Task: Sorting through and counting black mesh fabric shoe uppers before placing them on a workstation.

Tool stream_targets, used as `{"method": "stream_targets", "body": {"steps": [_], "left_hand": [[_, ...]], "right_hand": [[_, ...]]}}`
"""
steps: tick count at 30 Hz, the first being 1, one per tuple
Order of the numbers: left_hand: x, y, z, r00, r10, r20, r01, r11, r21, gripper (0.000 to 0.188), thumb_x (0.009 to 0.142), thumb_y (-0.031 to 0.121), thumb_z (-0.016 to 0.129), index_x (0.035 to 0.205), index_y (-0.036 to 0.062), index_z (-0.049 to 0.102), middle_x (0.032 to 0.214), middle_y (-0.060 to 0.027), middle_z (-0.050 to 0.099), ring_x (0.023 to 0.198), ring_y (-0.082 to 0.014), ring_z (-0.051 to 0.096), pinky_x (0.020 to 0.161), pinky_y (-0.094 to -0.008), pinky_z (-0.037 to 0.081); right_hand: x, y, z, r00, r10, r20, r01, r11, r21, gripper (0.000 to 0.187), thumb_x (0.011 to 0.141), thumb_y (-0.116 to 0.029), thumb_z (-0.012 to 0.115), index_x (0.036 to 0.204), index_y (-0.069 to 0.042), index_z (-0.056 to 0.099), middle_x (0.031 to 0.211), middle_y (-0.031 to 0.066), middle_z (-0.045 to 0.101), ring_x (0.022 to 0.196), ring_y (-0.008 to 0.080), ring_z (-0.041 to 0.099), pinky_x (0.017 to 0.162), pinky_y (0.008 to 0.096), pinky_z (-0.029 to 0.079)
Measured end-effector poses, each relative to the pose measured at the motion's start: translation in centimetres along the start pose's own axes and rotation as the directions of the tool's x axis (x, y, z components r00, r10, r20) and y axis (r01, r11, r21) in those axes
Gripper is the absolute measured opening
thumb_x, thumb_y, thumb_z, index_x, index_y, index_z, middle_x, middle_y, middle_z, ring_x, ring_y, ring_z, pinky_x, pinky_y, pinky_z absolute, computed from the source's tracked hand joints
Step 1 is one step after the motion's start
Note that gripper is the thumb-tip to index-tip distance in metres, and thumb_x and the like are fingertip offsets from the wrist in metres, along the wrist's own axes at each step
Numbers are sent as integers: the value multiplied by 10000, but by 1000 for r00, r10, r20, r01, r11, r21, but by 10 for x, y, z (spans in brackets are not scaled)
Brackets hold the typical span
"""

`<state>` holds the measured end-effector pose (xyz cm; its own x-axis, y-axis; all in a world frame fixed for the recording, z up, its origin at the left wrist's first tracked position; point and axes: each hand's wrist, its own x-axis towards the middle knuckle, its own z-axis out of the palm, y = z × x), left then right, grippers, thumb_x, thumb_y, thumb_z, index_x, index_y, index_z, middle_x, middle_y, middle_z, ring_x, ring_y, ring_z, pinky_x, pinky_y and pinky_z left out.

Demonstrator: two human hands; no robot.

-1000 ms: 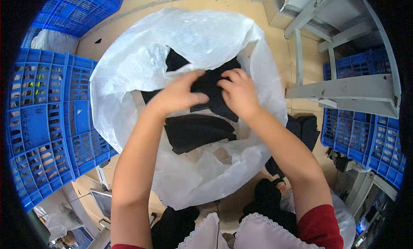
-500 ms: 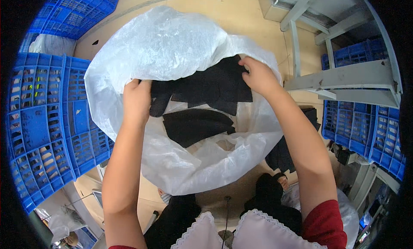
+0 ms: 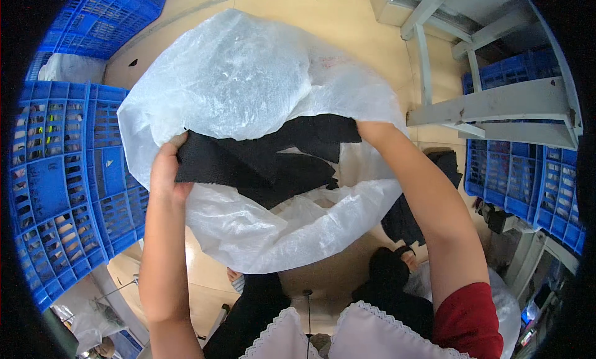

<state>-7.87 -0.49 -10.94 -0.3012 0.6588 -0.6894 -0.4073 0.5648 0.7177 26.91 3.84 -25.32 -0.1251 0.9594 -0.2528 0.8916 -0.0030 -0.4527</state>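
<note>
A large whitish plastic bag lies wide open in front of me, its upper side folded over. Several black fabric pieces are inside its mouth. At the left rim, my left hand is closed on the end of a black fabric piece, which stretches flat across the opening. My right hand reaches in at the right side, against the right end of the black fabric. Its fingers are hidden by the fabric and the bag's fold, so its grip does not show.
Blue plastic crates with contents stand stacked on the left. To the right are a pale grey frame and more blue crates. Black fabric lies on the floor by my right arm, with another plastic bag below it.
My left hand has moved left and slightly down, drawing the black piece across the opening. My right hand has moved lower and its fingers have gone out of sight. The bag's upper fold has shifted.
</note>
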Motion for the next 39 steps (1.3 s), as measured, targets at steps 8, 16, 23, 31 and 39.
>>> {"method": "stream_targets", "body": {"steps": [8, 16, 23, 31, 39], "left_hand": [[-26, 19, 41, 903, 147, 404, -234, 956, 174, 241, 812, 3, 489, 1023, -32, 598, 958, -139, 634, 815, -195, 637, 736, -286, 528], [-63, 17, 33, 798, -39, 602, 53, 999, -6, 495, 761, 34, 521, 1237, -82, 446, 1115, -197, 584, 943, -252, 628, 880, -346, 505], [-90, -17, 16, 946, -7, 323, -1, 1000, 23, 420, 797, -18, 461, 1217, -18, 476, 1134, -167, 565, 963, -250, 607, 864, -320, 490], [-110, -37, 7, 916, -248, 316, 196, 963, 188, 277, 800, -48, 429, 1038, -53, 572, 1044, -189, 599, 854, -268, 635, 752, -335, 533], [-104, -31, 14, 804, -358, 475, 218, 921, 324, 325, 896, 110, 430, 1188, 10, 532, 1120, -112, 598, 988, -199, 597, 827, -351, 490]], "right_hand": [[28, 23, 39, 945, 325, 37, -250, 644, 723, 466, 786, -336, 658, 1098, 5, 595, 1016, 200, 632, 945, 315, 611, 822, 359, 467], [-45, -47, -53, 998, 59, 24, -62, 993, 105, 287, 840, -255, 580, 1055, -73, 634, 984, 200, 625, 905, 360, 593, 755, 387, 481], [-125, -22, -92, 996, 91, -3, -60, 684, 727, 242, 869, -90, 560, 1094, -14, 608, 908, 78, 665, 824, 148, 607, 751, 290, 466], [-191, -17, -115, 969, 41, -242, 134, 737, 663, 225, 861, 3, 545, 1077, 34, 601, 1011, 102, 649, 884, 126, 591, 802, 260, 457], [-188, -75, -105, 703, -620, -347, 663, 749, 6, 449, 677, -13, 561, 1102, -135, 635, 1132, 102, 607, 945, 267, 620, 773, 347, 514]]}}
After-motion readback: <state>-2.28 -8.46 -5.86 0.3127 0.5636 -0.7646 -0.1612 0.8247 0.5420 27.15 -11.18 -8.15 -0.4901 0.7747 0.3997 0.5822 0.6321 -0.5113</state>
